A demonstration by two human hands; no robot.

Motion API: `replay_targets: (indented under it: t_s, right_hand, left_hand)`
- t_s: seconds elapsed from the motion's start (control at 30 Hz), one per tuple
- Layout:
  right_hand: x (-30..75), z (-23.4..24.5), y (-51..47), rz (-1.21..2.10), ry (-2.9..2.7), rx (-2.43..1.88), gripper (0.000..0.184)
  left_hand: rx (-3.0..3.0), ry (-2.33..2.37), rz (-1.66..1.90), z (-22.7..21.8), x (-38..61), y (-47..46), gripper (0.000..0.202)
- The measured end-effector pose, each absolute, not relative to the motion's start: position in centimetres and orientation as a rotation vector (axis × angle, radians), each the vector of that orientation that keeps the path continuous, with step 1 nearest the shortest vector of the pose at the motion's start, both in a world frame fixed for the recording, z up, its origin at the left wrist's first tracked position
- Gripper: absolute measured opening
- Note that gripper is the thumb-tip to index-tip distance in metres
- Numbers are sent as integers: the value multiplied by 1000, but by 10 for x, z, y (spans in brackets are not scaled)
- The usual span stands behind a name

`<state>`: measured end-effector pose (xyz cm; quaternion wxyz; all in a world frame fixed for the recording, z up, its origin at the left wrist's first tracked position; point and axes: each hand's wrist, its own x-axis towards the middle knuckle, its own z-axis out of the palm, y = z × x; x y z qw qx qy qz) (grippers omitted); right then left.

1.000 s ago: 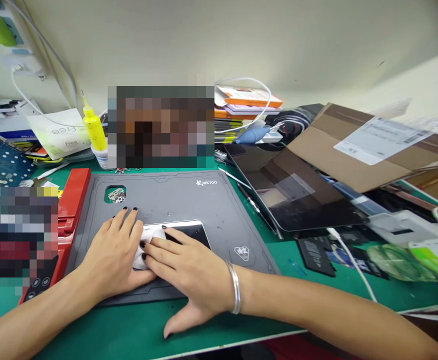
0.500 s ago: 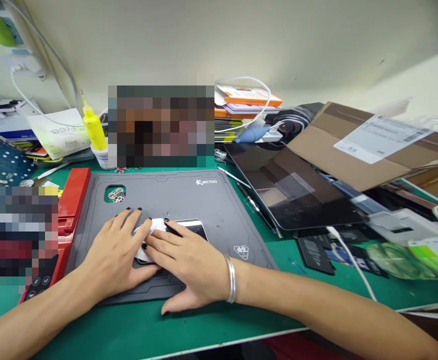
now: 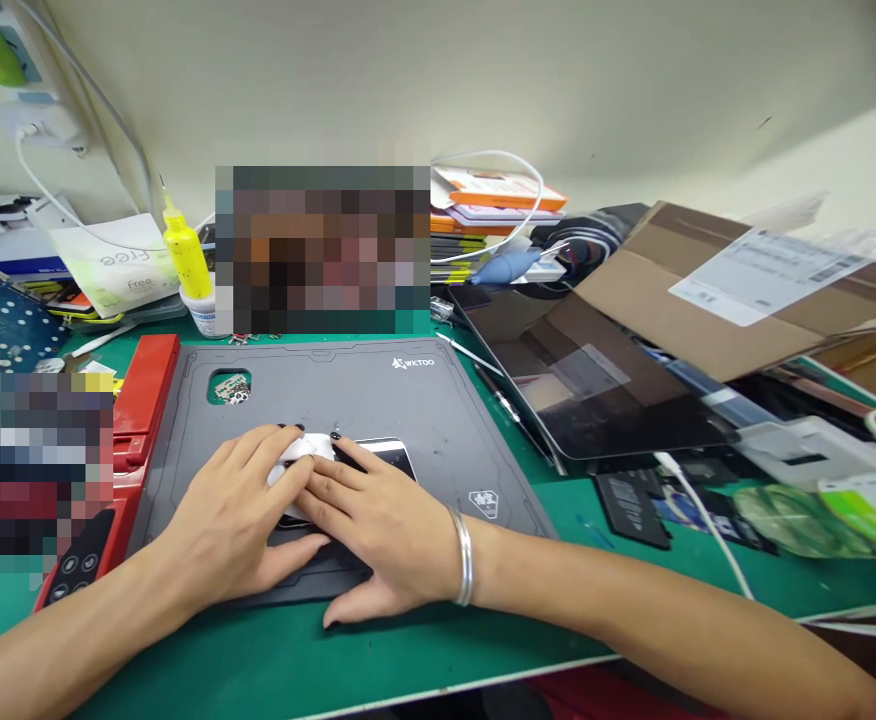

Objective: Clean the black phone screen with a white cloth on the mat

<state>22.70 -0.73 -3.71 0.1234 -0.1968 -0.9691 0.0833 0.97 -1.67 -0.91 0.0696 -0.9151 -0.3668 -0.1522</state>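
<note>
Fingers (image 3: 339, 474) of right hand (image 3: 389, 520) and left hand (image 3: 232, 495) outstretched, meeting over crumpled white cloth (image 3: 316, 443); whether either hand grips it, cannot tell, undersides hidden. Beneath cloth, partly covered: silver-edged rectangular black-glass device (image 3: 394, 456), lying on flat grey mat (image 3: 325, 385). Mat on green tabletop (image 3: 258, 655).

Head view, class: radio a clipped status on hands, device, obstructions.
Left hand and right hand on white cloth. Device on grey mat, partly covered. In the way: hands and cloth hide much of it.
</note>
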Motion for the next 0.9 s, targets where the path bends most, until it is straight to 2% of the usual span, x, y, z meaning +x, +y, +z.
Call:
replay_targets:
  t_s: [0.23,0.9]
  right_hand:
    - [227,-33,-8,164,-2835,-525,97]
    - [226,-34,-10,60,-2837,-512,98]
  left_hand:
    - [-2752,-1160,-318,-13,9,-14,58]
    - [-2718,-1096,-366,-17,9,-14,59]
